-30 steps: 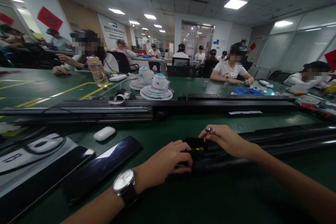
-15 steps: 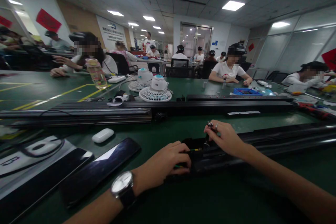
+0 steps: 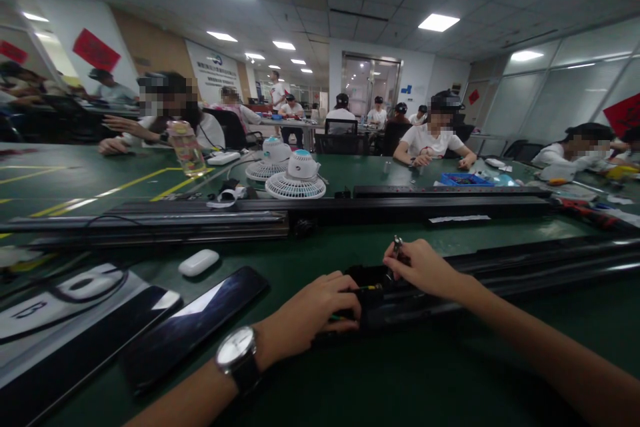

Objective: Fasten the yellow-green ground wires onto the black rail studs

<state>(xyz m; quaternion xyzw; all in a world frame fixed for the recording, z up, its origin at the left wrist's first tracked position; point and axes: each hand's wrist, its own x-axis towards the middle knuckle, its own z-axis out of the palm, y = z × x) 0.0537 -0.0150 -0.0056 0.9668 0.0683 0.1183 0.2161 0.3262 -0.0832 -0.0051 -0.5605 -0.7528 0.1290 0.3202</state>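
Note:
My left hand point(image 3: 320, 307) is closed at the near end of a long black rail point(image 3: 480, 290), its fingers curled round a yellow-green wire point(image 3: 369, 287). The wire's tip reaches a dark recess at the rail's end. Over the same end, my right hand point(image 3: 420, 267) is closed on a small upright tool with a shiny metal head point(image 3: 397, 243). The tool's lower end points down at the rail, mostly hidden behind the fingers. Whether it touches a screw there, I cannot tell.
A phone point(image 3: 200, 320) and a white earbud case point(image 3: 199, 263) lie to the left. Further back are more black rails point(image 3: 425, 205), two white fans point(image 3: 296, 177), a drink bottle point(image 3: 186, 150) and a blue tray point(image 3: 465, 179). Several people sit around the tables.
My right hand has turned slightly about the tool, its fingers now lower and pinched closer on it. My left hand stays at the wire. The view has tilted up a little.

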